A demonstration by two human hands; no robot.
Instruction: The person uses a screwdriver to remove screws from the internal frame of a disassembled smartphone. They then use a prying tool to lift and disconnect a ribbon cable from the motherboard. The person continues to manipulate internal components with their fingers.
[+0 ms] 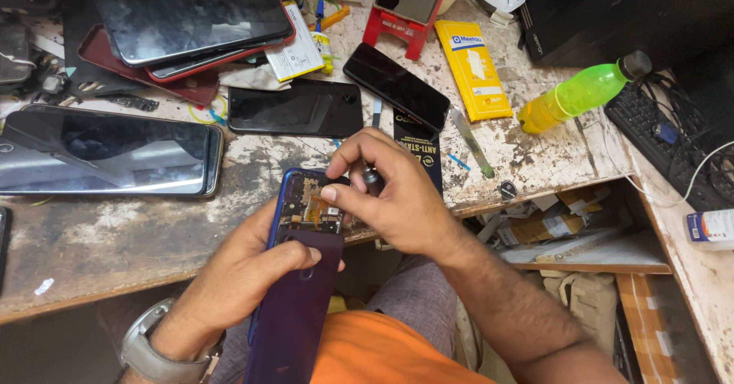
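Observation:
My left hand (245,273) grips a blue phone (294,300) from below, thumb across its purple back cover. The cover is slid down, so the circuit board (306,204) at the phone's top end shows. My right hand (390,189) is closed around a small screwdriver (371,176) and holds it upright over that board, index fingertip touching the open part. A grey watch (149,349) sits on my left wrist.
The worn workbench (115,231) carries several dark phones and tablets: a big one (107,151) at left, a stack (191,17) at the back, two phones (294,109) (396,86) mid-bench. A yellow packet (472,67), green bottle (581,93), keyboard (673,151) and red stand (401,25) lie right.

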